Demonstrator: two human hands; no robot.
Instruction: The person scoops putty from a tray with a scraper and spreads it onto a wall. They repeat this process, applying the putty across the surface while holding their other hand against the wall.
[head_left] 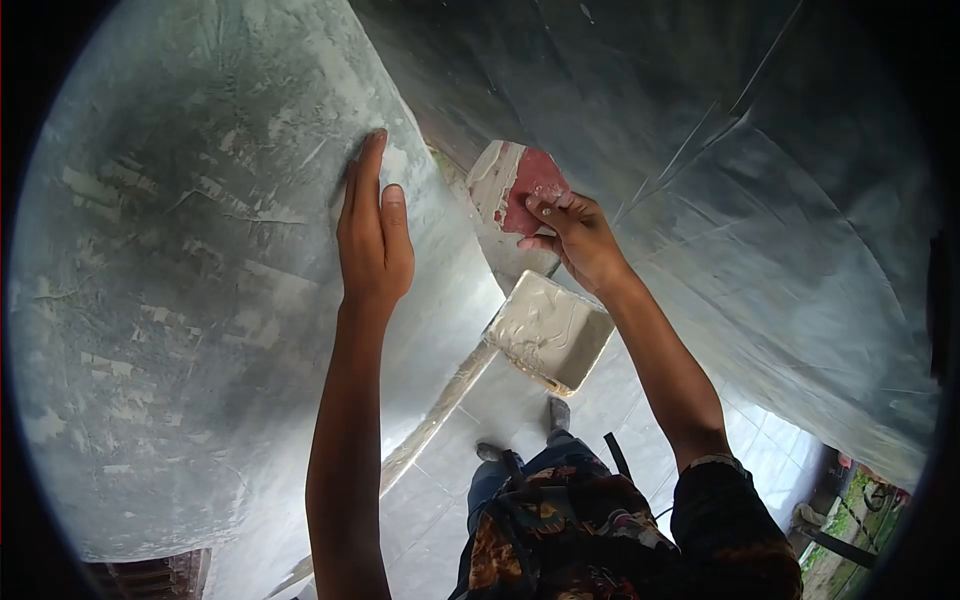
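My left hand (375, 230) lies against a curved grey surface (230, 330), its fingers stretched out and holding nothing. Pale smears of filler mark that surface around the hand. In my right hand (582, 238) is a red putty spreader (536, 182), pinched between thumb and fingers. Thick off-white putty coats the spreader's left side. Below the right hand, a square tray (592, 345) holds more of the same wet putty, with some crusted on its rim. What supports the tray is hard to make out.
A dark grey sheet-like surface (790, 210) with creases rises on the right. A long putty-stained strip (440, 410) runs down to the lower left from the tray. My feet (558, 412) stand on a tiled floor (440, 470). Greenery (855, 520) shows at the lower right.
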